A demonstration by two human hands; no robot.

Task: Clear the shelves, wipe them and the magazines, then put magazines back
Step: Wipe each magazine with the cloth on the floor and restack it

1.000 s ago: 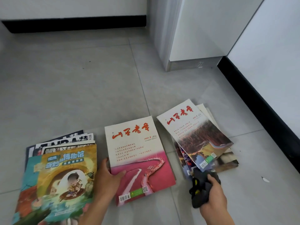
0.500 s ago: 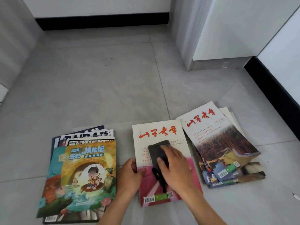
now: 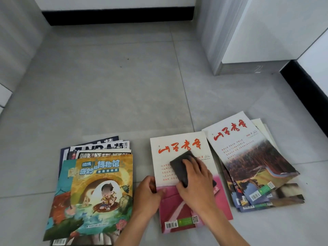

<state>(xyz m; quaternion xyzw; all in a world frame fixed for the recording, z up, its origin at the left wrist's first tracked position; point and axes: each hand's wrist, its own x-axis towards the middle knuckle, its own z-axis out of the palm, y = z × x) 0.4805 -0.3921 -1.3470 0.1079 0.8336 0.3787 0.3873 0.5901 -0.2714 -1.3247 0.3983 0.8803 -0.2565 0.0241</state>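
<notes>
Wiping is in hand: at lower centre the right hand (image 3: 196, 181) presses a dark cloth (image 3: 179, 166) flat-fingered onto the white-and-pink magazine (image 3: 179, 144), whose left edge the left hand (image 3: 148, 194) pinches; the next move probably calls for sweeping down its cover.

Beyond the middle magazine (image 3: 179, 144) the grey floor (image 3: 113, 89) lies open to the far black baseboard (image 3: 117, 15). To its left, the stack with the cartoon cover (image 3: 95, 189) leaves a narrow strip of floor; to its right, the fanned pile (image 3: 252, 157) crowds it. Far right beyond it stands the cabinet corner (image 3: 230, 66).
</notes>
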